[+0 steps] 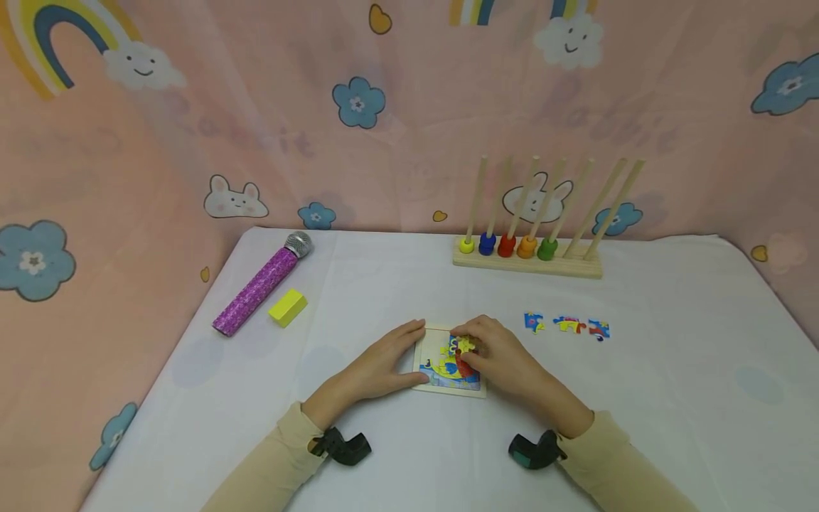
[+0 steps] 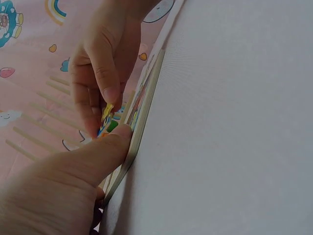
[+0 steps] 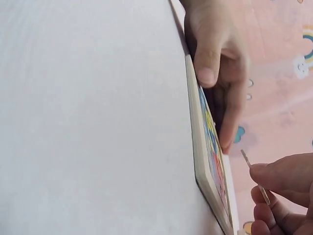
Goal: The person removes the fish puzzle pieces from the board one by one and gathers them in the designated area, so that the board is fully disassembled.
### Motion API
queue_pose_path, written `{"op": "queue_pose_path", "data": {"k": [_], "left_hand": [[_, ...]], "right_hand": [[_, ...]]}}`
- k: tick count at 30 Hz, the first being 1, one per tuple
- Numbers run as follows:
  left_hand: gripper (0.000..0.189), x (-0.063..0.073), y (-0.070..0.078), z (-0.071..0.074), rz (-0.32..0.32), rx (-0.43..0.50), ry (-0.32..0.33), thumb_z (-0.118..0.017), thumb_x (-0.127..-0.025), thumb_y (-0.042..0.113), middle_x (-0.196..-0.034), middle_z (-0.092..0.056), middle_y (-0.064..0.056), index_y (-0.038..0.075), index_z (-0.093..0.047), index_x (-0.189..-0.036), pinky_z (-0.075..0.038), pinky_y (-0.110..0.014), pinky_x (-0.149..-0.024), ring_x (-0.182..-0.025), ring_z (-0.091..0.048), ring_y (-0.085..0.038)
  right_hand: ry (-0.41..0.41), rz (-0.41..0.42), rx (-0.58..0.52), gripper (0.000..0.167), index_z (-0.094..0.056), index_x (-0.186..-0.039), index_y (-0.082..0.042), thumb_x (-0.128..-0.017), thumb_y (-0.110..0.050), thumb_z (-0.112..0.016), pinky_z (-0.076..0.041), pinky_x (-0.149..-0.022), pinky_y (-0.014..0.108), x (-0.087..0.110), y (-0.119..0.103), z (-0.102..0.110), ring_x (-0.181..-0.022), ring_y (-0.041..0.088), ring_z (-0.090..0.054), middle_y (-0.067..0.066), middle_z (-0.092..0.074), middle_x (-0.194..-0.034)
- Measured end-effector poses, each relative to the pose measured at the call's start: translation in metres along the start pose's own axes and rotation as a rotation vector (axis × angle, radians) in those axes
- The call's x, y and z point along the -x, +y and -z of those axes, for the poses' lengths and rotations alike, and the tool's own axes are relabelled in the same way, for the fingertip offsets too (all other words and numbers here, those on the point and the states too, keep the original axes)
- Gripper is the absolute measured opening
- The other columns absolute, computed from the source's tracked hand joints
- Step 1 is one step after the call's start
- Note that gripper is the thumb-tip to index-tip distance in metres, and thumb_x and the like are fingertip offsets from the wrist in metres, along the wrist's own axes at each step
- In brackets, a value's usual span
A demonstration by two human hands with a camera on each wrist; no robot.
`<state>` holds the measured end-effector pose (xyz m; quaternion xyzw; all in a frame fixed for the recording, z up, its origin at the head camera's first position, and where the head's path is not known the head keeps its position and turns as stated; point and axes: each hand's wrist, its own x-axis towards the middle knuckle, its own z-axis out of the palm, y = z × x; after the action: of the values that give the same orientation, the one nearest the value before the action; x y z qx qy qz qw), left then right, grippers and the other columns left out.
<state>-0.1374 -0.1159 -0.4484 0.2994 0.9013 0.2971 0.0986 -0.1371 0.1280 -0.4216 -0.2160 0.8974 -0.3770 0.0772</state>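
Observation:
A small wooden jigsaw puzzle board (image 1: 483, 395) lies on the white table, partly filled with colourful pieces; its upper left part shows bare wood. My left hand (image 1: 384, 363) holds the board at its left side, the thumb on the near corner and the fingertips at the far corner. Over the board's right side, my right hand (image 1: 505, 359) pinches a yellow and blue puzzle piece (image 2: 105, 117) between thumb and fingers. In the right wrist view this piece (image 3: 264, 194) appears edge-on, raised above the board. Several loose puzzle pieces (image 1: 568, 324) lie to the right.
A wooden peg stand (image 1: 527, 265) with coloured beads is at the back right. At the left lie a purple glittery microphone (image 1: 259, 288) and a yellow block (image 1: 288, 307). A pink printed cloth (image 1: 397, 163) hangs behind the table.

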Motion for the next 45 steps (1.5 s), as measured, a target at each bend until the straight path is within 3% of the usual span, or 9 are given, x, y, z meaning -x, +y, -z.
{"op": "queue_pose_path", "data": {"k": [5, 15, 17, 23, 26, 29, 35, 45], "left_hand": [[0.080, 0.001, 0.000, -0.001, -0.006, -0.011, 0.001, -0.068, -0.086, 0.041, -0.156, -0.025, -0.006, 0.003, -0.033, -0.146, -0.026, -0.041, -0.116, -0.145, -0.022, -0.022], [0.081, -0.001, -0.001, -0.001, 0.006, -0.013, -0.004, -0.068, -0.086, 0.042, -0.157, -0.025, -0.005, 0.003, -0.032, -0.147, -0.026, -0.040, -0.116, -0.145, -0.021, -0.021], [0.081, -0.001, -0.001, -0.001, 0.009, -0.013, -0.007, -0.068, -0.086, 0.042, -0.157, -0.024, -0.004, 0.003, -0.032, -0.147, -0.026, -0.040, -0.116, -0.145, -0.021, -0.020], [0.081, -0.001, 0.000, 0.000, 0.014, -0.018, -0.010, -0.068, -0.086, 0.042, -0.157, -0.024, -0.005, 0.003, -0.032, -0.147, -0.026, -0.040, -0.116, -0.145, -0.021, -0.021], [0.081, -0.001, 0.000, 0.000, 0.015, -0.015, -0.010, -0.068, -0.086, 0.042, -0.157, -0.025, -0.005, 0.003, -0.032, -0.147, -0.026, -0.040, -0.116, -0.145, -0.022, -0.021], [0.081, 0.000, 0.000, 0.001, 0.013, -0.021, -0.010, -0.068, -0.086, 0.043, -0.157, -0.024, -0.005, 0.004, -0.032, -0.147, -0.026, -0.040, -0.116, -0.145, -0.022, -0.021], [0.081, 0.000, -0.001, 0.001, 0.011, -0.027, 0.002, -0.068, -0.085, 0.043, -0.157, -0.025, -0.004, 0.004, -0.032, -0.147, -0.027, -0.040, -0.116, -0.145, -0.022, -0.021], [0.081, -0.001, -0.002, 0.000, -0.003, -0.016, 0.002, -0.068, -0.085, 0.042, -0.156, -0.026, -0.005, 0.003, -0.033, -0.147, -0.026, -0.040, -0.116, -0.145, -0.022, -0.021]], "right_hand": [[0.027, -0.051, -0.004, 0.034, -0.063, -0.121, -0.010, -0.087, -0.008, -0.066, -0.049, -0.094, 0.049, 0.014, 0.015, 0.018, -0.111, 0.024, -0.054, 0.004, -0.058, -0.116], [0.078, -0.054, 0.065, 0.034, -0.063, -0.122, -0.010, -0.087, -0.009, -0.065, -0.050, -0.091, 0.048, 0.042, 0.051, 0.050, -0.109, 0.025, -0.055, 0.007, -0.058, -0.118], [0.091, -0.054, 0.086, 0.035, -0.062, -0.122, -0.011, -0.088, -0.010, -0.066, -0.050, -0.090, 0.042, 0.047, 0.058, 0.055, -0.108, 0.024, -0.055, 0.007, -0.059, -0.119], [0.126, -0.019, 0.092, 0.034, -0.063, -0.121, -0.010, -0.087, -0.009, -0.067, -0.041, -0.088, 0.007, 0.059, 0.075, 0.058, -0.107, 0.013, -0.054, 0.008, -0.061, -0.117], [0.147, 0.016, 0.074, 0.033, -0.064, -0.119, -0.010, -0.086, -0.006, -0.067, -0.036, -0.087, 0.001, 0.061, 0.078, 0.055, -0.105, 0.003, -0.052, 0.007, -0.062, -0.116], [0.159, 0.041, 0.077, 0.033, -0.064, -0.119, -0.010, -0.086, -0.005, -0.067, -0.033, -0.088, -0.001, 0.061, 0.080, 0.052, -0.105, -0.002, -0.049, 0.006, -0.061, -0.115], [0.166, 0.043, 0.097, 0.034, -0.064, -0.120, -0.010, -0.087, -0.003, -0.065, -0.032, -0.088, 0.001, 0.058, 0.082, 0.049, -0.105, 0.003, -0.047, 0.006, -0.060, -0.115], [0.165, 0.030, 0.146, 0.036, -0.063, -0.121, -0.009, -0.086, -0.003, -0.066, -0.035, -0.090, 0.009, 0.059, 0.083, 0.046, -0.109, 0.021, -0.049, 0.008, -0.059, -0.117]]}}
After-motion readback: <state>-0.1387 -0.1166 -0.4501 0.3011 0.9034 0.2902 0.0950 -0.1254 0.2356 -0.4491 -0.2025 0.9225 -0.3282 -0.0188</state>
